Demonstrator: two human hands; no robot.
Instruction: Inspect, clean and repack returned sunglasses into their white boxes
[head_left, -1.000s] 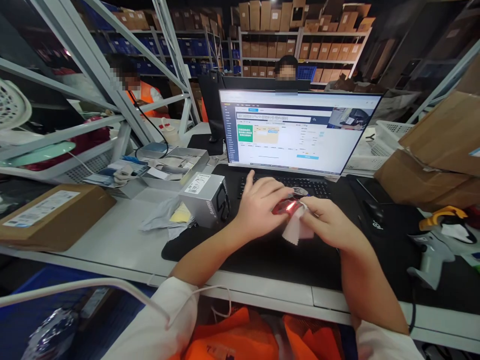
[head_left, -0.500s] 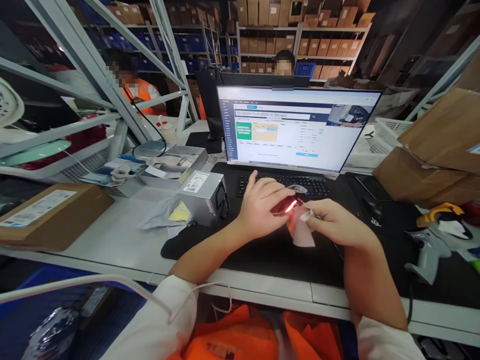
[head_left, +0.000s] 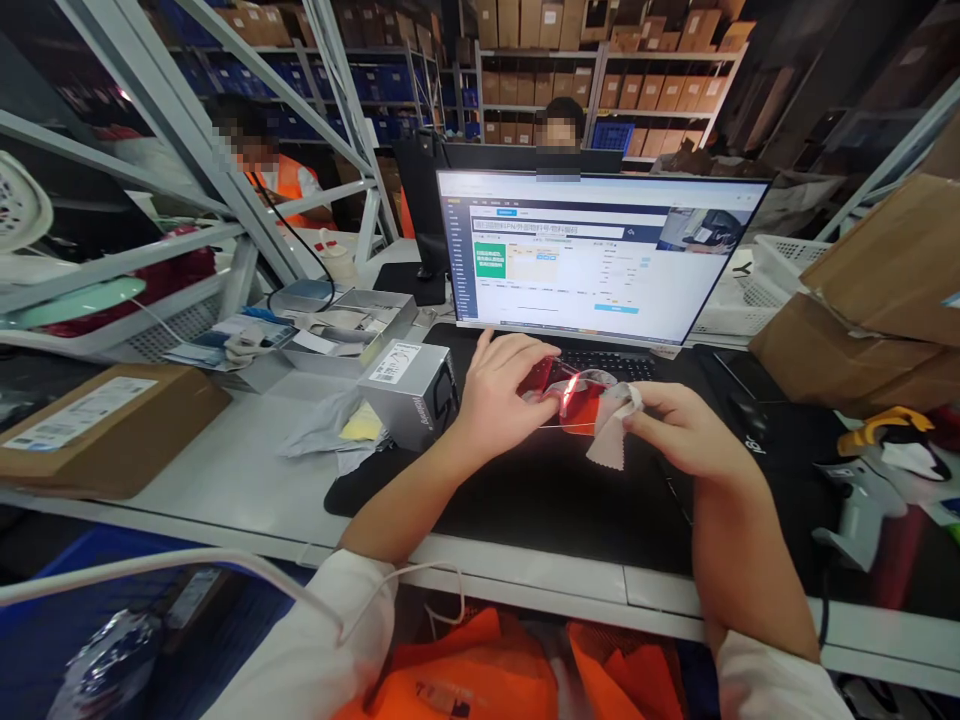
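My left hand (head_left: 499, 395) grips what look like red-tinted glasses (head_left: 581, 413) between thumb and fingers, and covers part of them. A bright light streak crosses their shiny surface, and a thin pale line runs along the lower edge. In my right hand (head_left: 679, 425) a pale cleaning cloth (head_left: 609, 446) with a zigzag edge is pinched, bunched at the top and hanging down beside the glasses. Both hands are above the black desk mat (head_left: 525, 500), in front of the keyboard (head_left: 622, 366). Left of my left hand stands a grey printed box (head_left: 401, 405).
Behind the keyboard stands a lit monitor (head_left: 570, 270). To the right are a barcode scanner (head_left: 859, 515), a mouse (head_left: 746, 412) and cardboard boxes (head_left: 862, 350). A brown carton (head_left: 105, 425) and an open grey tray (head_left: 360, 325) occupy the left. Two people are beyond the desk.
My left hand has shifted slightly left and up. The glasses have turned, showing more red surface. My right hand and the cloth have moved a little right and up.
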